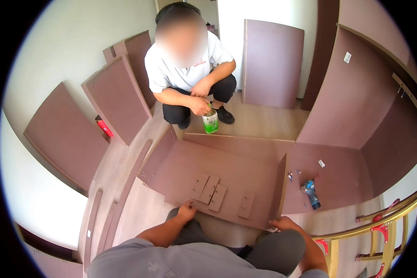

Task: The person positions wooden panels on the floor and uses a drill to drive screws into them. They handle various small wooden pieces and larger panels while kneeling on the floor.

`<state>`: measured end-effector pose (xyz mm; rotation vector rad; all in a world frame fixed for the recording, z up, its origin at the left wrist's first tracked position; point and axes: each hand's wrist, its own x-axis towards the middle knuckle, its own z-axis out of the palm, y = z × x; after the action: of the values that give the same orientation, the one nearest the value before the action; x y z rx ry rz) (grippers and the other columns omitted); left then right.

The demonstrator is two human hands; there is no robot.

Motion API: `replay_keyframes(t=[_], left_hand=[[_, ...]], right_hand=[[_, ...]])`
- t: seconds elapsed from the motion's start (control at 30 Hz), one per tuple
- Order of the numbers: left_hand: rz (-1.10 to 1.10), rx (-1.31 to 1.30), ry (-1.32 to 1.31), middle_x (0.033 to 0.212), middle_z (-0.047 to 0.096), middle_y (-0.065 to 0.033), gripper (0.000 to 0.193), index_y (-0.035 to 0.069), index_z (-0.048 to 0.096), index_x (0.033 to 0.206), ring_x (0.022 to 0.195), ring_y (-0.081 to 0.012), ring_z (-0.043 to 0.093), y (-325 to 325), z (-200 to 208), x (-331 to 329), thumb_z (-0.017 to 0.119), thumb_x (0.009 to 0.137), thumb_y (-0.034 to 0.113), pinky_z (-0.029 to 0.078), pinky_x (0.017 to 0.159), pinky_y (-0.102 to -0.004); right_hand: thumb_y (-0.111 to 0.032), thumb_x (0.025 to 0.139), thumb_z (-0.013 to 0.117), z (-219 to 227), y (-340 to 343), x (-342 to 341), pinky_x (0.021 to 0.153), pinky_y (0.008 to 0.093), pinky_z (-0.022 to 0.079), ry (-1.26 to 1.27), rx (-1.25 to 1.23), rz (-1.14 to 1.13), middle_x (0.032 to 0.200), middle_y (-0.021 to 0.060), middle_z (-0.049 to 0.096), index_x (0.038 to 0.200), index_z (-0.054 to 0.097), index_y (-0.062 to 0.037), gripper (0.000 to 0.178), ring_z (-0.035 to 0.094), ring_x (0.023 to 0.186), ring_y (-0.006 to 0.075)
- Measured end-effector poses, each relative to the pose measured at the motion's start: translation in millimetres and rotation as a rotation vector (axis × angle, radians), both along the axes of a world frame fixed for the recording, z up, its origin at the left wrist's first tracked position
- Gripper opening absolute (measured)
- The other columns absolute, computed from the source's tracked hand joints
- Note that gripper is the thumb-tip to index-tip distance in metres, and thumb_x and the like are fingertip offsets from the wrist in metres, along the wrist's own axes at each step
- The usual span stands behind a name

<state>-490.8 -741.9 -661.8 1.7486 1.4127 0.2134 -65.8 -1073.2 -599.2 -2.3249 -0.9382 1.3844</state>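
Note:
In front of me lies a wide brown panel (pixel 166 160), with upright boards at its left and right sides. My left hand (pixel 187 211) is closed on its near edge, left of the middle. Fingers curled, my right hand (pixel 282 224) grips the near right corner, at the foot of the right upright board (pixel 279 187); part of the hand is hidden. Several small brown strips (pixel 218 198) with dark holes rest on the panel between my hands. Across from me a crouching person (pixel 190 65) holds a green-and-white bottle (pixel 210 123).
A blue cordless drill (pixel 311 193) and small hardware lie inside the large brown cabinet frame (pixel 331 180) at right. A gold ladder (pixel 375 229) with red fittings lies at the lower right. Loose panels (pixel 69 139) lean along the left wall, another panel (pixel 273 65) at the back.

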Motion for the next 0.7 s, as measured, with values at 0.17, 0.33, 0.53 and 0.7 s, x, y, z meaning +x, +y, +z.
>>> replay_keyframes(t=[0.17,0.33,0.53,0.7], left_hand=[[-0.058,0.146,-0.017,0.124,0.073,-0.0254,0.054,0.002,0.063,0.140,0.115,-0.0370,0.072,-8.9,-13.2,-36.1,0.072,0.093,0.028,0.055,0.102,-0.0444],[-0.225,0.193,0.006,0.126,0.072,-0.0239,0.044,0.002,0.069,0.130,0.118,-0.0398,0.068,-36.6,41.2,-48.8,0.071,0.093,0.025,0.053,0.105,-0.0459],[-0.453,0.486,0.116,0.126,0.071,-0.0187,0.032,0.007,0.075,0.117,0.123,-0.0385,0.063,-57.2,52.2,-84.5,0.065,0.092,0.024,0.048,0.110,-0.0481],[-0.435,0.403,0.250,0.129,0.071,-0.0150,0.030,0.012,0.078,0.114,0.125,-0.0366,0.062,-57.0,51.8,-74.4,0.064,0.093,0.028,0.048,0.110,-0.0479]], right_hand=[[-0.059,0.089,0.077,10.6,38.4,-1.8,0.069,0.0376,0.057,-0.003,0.291,-0.285,0.089,0.0167,0.074,0.138,0.058,0.0146,0.091,0.071,0.080,0.0242],[-0.047,0.090,0.075,14.5,58.5,20.5,0.068,0.0403,0.061,-0.143,0.270,-0.358,0.089,0.0226,0.075,0.132,0.060,0.0153,0.076,0.076,0.077,0.0302],[-0.033,0.092,0.065,25.6,68.1,18.1,0.084,0.0489,0.061,-0.216,0.133,-0.242,0.093,0.0301,0.075,0.102,0.074,0.0104,0.045,0.076,0.091,0.0445],[-0.035,0.092,0.065,23.6,69.0,11.4,0.088,0.0528,0.058,-0.530,0.308,-0.281,0.093,0.0336,0.074,0.093,0.073,0.0107,0.046,0.074,0.089,0.0464]])
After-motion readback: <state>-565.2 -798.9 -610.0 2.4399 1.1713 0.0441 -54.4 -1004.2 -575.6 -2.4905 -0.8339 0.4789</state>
